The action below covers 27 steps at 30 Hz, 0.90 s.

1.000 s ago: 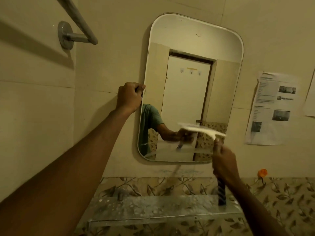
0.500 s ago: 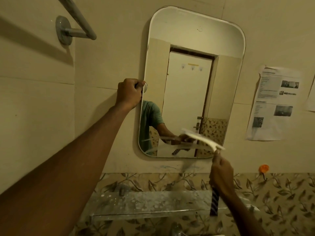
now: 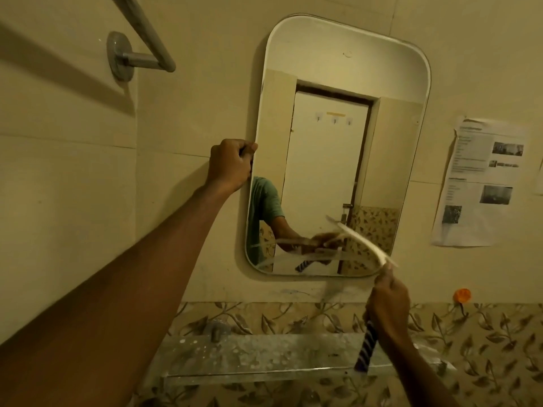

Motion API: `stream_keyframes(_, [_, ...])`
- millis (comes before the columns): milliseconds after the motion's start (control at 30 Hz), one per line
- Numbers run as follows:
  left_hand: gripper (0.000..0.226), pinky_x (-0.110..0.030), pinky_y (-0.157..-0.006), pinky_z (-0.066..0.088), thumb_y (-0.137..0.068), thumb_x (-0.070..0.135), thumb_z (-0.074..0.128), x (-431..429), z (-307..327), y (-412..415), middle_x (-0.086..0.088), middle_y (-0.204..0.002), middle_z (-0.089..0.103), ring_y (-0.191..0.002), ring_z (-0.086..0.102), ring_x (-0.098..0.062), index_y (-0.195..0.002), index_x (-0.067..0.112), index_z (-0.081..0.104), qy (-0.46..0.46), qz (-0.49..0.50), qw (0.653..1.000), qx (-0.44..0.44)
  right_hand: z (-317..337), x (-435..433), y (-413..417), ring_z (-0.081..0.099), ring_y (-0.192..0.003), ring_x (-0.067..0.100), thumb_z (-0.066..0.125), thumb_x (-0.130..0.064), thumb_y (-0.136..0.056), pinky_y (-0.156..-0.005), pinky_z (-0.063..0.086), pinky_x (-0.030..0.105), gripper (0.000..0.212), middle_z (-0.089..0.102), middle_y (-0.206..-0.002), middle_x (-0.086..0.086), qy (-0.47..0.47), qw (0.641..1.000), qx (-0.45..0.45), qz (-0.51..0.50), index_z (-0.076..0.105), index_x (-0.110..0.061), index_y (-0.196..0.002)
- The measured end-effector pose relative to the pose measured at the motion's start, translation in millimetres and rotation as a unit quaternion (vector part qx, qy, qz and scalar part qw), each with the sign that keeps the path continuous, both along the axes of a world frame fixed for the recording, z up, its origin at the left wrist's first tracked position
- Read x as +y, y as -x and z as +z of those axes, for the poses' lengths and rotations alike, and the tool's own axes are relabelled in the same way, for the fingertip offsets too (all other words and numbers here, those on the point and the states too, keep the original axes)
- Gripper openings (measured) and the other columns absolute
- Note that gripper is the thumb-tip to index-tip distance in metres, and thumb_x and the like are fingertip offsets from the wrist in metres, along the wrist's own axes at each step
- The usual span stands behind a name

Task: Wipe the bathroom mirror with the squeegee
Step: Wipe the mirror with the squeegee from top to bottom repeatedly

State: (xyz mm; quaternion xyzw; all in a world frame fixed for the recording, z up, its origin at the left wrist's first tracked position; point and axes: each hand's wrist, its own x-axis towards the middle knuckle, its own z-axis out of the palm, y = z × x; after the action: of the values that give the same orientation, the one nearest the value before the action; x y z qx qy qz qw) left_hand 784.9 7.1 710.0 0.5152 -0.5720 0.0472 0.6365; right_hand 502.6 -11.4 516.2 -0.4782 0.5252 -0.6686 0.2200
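- The left hand [image 3: 230, 164] curls round the left edge of the mirror [image 3: 338, 142]. The right hand [image 3: 388, 306] grips the squeegee [image 3: 362, 240] by its striped handle, blade at the lower right corner.
- Press the blade flat (it looks tilted).
- Since 1 s ago, the blade has dropped and steepened.

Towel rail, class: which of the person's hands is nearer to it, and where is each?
Left. The left hand grips the mirror at its left edge, below and right of the towel rail. The right hand holds the squeegee at the mirror's lower right corner, farther off.
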Motion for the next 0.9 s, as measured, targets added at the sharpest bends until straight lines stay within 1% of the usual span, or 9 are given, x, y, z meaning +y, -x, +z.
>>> stream_keyframes(133, [0.031, -0.046, -0.082, 0.058, -0.097, 0.025, 0.054, 2, 1, -2, -0.018, -0.101, 0.072, -0.088, 0.070, -0.032, -0.112, 0.002, 0.067, -0.010, -0.010, 1.000, -0.010, 23, -13, 10, 0.048, -0.043, 0.023, 0.025, -0.051, -0.099, -0.039, 0.045, 0.028, 0.050, 0.051, -0.061, 0.011, -0.034, 0.995, -0.094, -0.020, 0.056, -0.011, -0.095])
stream_keyframes(200, [0.030, -0.046, -0.081, 0.058, -0.097, 0.025, 0.053, 1, 2, -3, -0.019, -0.098, 0.072, -0.086, 0.070, -0.033, -0.110, 0.002, 0.068, -0.015, -0.019, 1.000, -0.007, 13, -16, -3, 0.054, -0.052, 0.028, 0.023, -0.050, -0.100, -0.047, 0.053, 0.040, 0.048, 0.056, -0.069, 0.016, -0.063, 0.993, -0.098, -0.032, 0.053, -0.012, -0.099])
stream_keyframes(300, [0.032, -0.047, -0.080, 0.058, -0.097, 0.026, 0.053, -1, 2, -2, -0.019, -0.096, 0.072, -0.085, 0.070, -0.033, -0.107, 0.000, 0.068, -0.011, -0.014, 1.000, -0.006, -7, -13, -34, 0.059, -0.063, 0.033, 0.021, -0.048, -0.100, -0.060, 0.055, 0.053, 0.039, 0.060, -0.079, 0.020, -0.063, 0.990, -0.110, -0.053, 0.049, -0.024, -0.088])
stream_keyframes(333, [0.032, -0.047, -0.080, 0.058, -0.097, 0.026, 0.053, -2, 1, -2, -0.019, -0.096, 0.072, -0.085, 0.070, -0.033, -0.107, 0.000, 0.068, -0.009, -0.011, 1.000, -0.006, -12, -11, -43, 0.057, -0.061, 0.032, 0.022, -0.049, -0.100, -0.056, 0.054, 0.050, 0.038, 0.059, -0.076, 0.018, -0.063, 0.989, -0.126, -0.055, 0.048, -0.026, -0.084])
stream_keyframes(433, [0.031, -0.047, -0.080, 0.058, -0.097, 0.026, 0.054, -4, 0, -1, -0.019, -0.094, 0.072, -0.084, 0.070, -0.033, -0.106, 0.001, 0.068, -0.006, -0.007, 1.000, 0.001, -18, -6, -67, 0.049, -0.050, 0.015, 0.024, -0.045, -0.101, -0.037, 0.041, 0.025, 0.040, 0.052, -0.064, 0.004, -0.059, 0.984, -0.159, -0.058, 0.050, -0.018, -0.088])
stream_keyframes(500, [0.031, -0.046, -0.079, 0.058, -0.096, 0.028, 0.054, -4, -1, -1, -0.018, -0.095, 0.072, -0.084, 0.070, -0.031, -0.106, 0.001, 0.069, -0.003, -0.003, 1.000, 0.002, -23, 2, -87, 0.044, -0.043, 0.008, 0.025, -0.043, -0.101, -0.030, 0.033, 0.018, 0.040, 0.048, -0.059, 0.000, -0.063, 0.983, -0.164, -0.045, 0.049, -0.017, -0.082])
stream_keyframes(600, [0.032, -0.046, -0.079, 0.058, -0.096, 0.029, 0.055, -3, 0, -1, -0.017, -0.093, 0.072, -0.082, 0.070, -0.030, -0.103, 0.002, 0.069, -0.006, 0.004, 1.000, 0.005, -36, 22, -121, 0.044, -0.040, 0.009, 0.027, -0.042, -0.100, -0.031, 0.035, 0.020, 0.040, 0.047, -0.057, 0.002, -0.063, 0.986, -0.152, -0.002, 0.051, -0.018, -0.079])
stream_keyframes(733, [0.029, -0.045, -0.077, 0.060, -0.095, 0.028, 0.056, -2, 1, -2, -0.017, -0.093, 0.072, -0.080, 0.071, -0.030, -0.104, 0.003, 0.069, -0.018, -0.011, 1.000, 0.017, -44, 43, -136, 0.051, -0.048, 0.021, 0.025, -0.045, -0.099, -0.046, 0.048, 0.035, 0.048, 0.052, -0.058, 0.008, -0.073, 0.991, -0.099, 0.054, 0.056, -0.014, -0.079])
stream_keyframes(900, [0.031, -0.045, -0.077, 0.060, -0.096, 0.029, 0.055, -3, 0, -2, -0.017, -0.093, 0.073, -0.081, 0.071, -0.030, -0.104, 0.002, 0.069, -0.017, -0.023, 0.999, 0.021, -12, 18, -77, 0.045, -0.048, 0.013, 0.028, -0.043, -0.101, -0.039, 0.038, 0.024, 0.038, 0.049, -0.063, 0.001, -0.044, 0.992, -0.120, -0.007, 0.053, -0.018, -0.089])
